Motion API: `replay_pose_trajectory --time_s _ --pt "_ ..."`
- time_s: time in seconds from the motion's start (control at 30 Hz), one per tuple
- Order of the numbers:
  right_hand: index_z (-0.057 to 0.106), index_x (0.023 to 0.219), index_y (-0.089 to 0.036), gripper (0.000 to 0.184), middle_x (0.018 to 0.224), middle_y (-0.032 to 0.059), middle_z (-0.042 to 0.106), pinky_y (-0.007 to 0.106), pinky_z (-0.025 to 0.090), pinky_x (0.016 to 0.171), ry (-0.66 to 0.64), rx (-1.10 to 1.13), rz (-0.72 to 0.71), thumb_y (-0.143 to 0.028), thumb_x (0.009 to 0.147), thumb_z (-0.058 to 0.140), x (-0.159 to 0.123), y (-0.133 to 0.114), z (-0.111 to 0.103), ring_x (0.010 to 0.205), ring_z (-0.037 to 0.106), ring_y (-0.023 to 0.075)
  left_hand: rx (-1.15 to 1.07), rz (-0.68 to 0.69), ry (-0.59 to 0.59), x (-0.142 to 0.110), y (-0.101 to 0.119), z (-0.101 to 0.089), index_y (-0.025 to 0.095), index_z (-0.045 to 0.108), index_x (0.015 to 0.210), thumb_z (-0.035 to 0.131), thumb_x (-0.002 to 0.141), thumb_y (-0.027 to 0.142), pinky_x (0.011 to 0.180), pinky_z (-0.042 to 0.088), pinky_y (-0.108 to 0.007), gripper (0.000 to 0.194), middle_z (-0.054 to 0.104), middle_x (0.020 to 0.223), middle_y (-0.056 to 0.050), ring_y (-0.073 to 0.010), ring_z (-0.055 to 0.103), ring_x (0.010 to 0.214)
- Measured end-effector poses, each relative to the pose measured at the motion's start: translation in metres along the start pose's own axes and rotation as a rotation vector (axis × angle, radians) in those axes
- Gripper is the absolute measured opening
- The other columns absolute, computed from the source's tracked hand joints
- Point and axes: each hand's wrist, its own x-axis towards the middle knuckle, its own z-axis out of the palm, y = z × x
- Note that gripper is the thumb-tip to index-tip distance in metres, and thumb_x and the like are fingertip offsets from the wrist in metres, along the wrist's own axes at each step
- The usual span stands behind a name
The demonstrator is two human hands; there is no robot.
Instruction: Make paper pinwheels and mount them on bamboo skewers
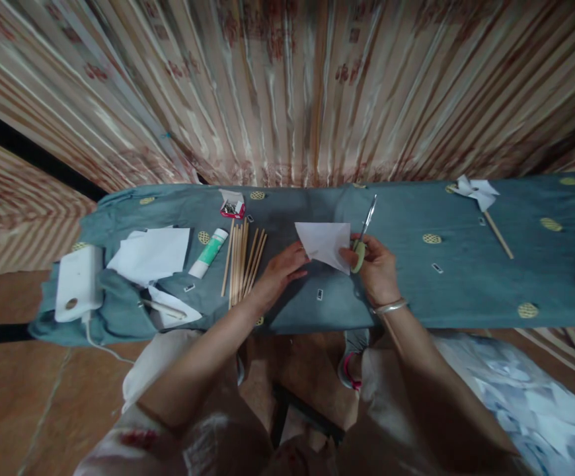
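Head view: your right hand is closed around one pair of scissors, its thumb on one white paper sheet between your hands. Your left hand meets the sheet's left edge; I cannot tell whether it pinches. One glue stick, one small red box, one pinwheel and uncountable bunched sticks lie around.
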Motion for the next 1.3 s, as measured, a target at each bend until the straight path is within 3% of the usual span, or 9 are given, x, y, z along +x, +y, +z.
replay_pose_trajectory --time_s 0.07,0.17,0.43,0.6,0.7,0.83,1.03,1.13,1.3 --pt "0.061 0.085 -0.021 0.048 0.067 -0.006 0.065 0.024 0.047 0.054 0.036 0.041 -0.005 -0.037 0.047 0.087 -0.001 0.002 0.008 0.057 0.057 0.0106 0.023 0.016 -0.01 -0.003 -0.006 0.009 0.021 0.07 0.111 0.088 0.055 0.047 0.093 0.046 -0.035 0.064 0.07 0.116 -0.009 -0.0255 0.062 0.111" --pt "0.06 0.085 -0.021 0.049 0.065 -0.0073 0.063 0.023 0.046 0.054 0.015 0.078 -0.007 -0.035 0.047 0.088 -0.006 0.004 0.019 0.057 0.056 0.0097 0.1 0.024 0.024 -0.006 -0.012 0.018 0.016 0.073 0.095 0.09 0.052 0.043 0.098 0.045 -0.039 0.054 0.074 0.102 -0.01 -0.0274 0.065 0.104" --pt "0.059 0.082 -0.021 0.043 0.064 -0.0085 0.057 0.022 0.043 0.055 -0.073 0.12 0.022 -0.036 0.052 0.086 -0.013 0.008 0.04 0.058 0.051 0.0081 -0.016 0.051 0.372 -0.006 -0.01 0.015 0.015 0.073 0.085 0.085 0.054 0.027 0.085 0.052 -0.035 0.036 0.076 0.088 -0.005 -0.0214 0.069 0.084" --pt "0.061 0.078 -0.02 0.043 0.065 -0.0078 0.058 0.022 0.041 0.054 -0.124 0.202 0.066 -0.034 0.048 0.089 -0.015 0.008 0.044 0.058 0.049 0.0078 -0.014 0.066 0.364 -0.004 -0.006 0.01 0.015 0.072 0.083 0.083 0.059 0.035 0.079 0.053 -0.034 0.033 0.076 0.093 -0.008 -0.022 0.069 0.084" --pt "0.062 0.077 -0.021 0.04 0.063 -0.0062 0.06 0.023 0.04 0.053 -0.211 0.181 0.048 -0.039 0.053 0.088 -0.018 0.008 0.042 0.057 0.048 0.009 -0.002 0.086 0.374 -0.003 0.0 0.006 0.015 0.073 0.085 0.082 0.06 0.036 0.077 0.054 -0.035 0.034 0.076 0.094 -0.008 -0.0228 0.069 0.083" --pt "0.067 0.09 -0.021 0.04 0.07 -0.0009 0.067 0.026 0.046 0.06 -0.391 0.062 0.053 -0.053 0.069 0.078 -0.028 0.003 0.029 0.063 0.056 0.0129 0.04 0.143 0.484 0.003 0.012 -0.004 0.017 0.072 0.083 0.081 0.062 0.034 0.07 0.054 -0.033 0.028 0.076 0.09 -0.007 -0.0231 0.069 0.082" --pt "0.069 0.097 -0.019 0.044 0.077 0.0033 0.071 0.027 0.049 0.062 -0.716 -0.139 0.128 -0.055 0.072 0.076 -0.046 0.0 0.007 0.066 0.06 0.014 0.001 0.217 0.535 0.01 0.026 -0.019 0.018 0.069 0.087 0.079 0.062 0.031 0.066 0.055 -0.032 0.029 0.074 0.097 -0.008 -0.0229 0.069 0.083" --pt "0.07 0.094 -0.018 0.042 0.072 0.0008 0.067 0.025 0.045 0.057 -0.783 -0.188 0.165 -0.053 0.073 0.076 -0.052 0.003 0.003 0.061 0.056 0.0116 0.002 0.215 0.535 0.01 0.025 -0.02 0.017 0.068 0.089 0.079 0.064 0.033 0.071 0.056 -0.035 0.031 0.073 0.103 -0.01 -0.0256 0.07 0.089" --pt "0.07 0.092 -0.018 0.041 0.067 -0.0006 0.065 0.023 0.045 0.054 -0.773 -0.179 0.21 -0.052 0.071 0.078 -0.055 0.004 0.006 0.059 0.055 0.0106 -0.012 0.188 0.512 0.008 0.022 -0.014 0.016 0.069 0.092 0.083 0.061 0.036 0.073 0.054 -0.035 0.039 0.073 0.101 -0.009 -0.0261 0.069 0.09"
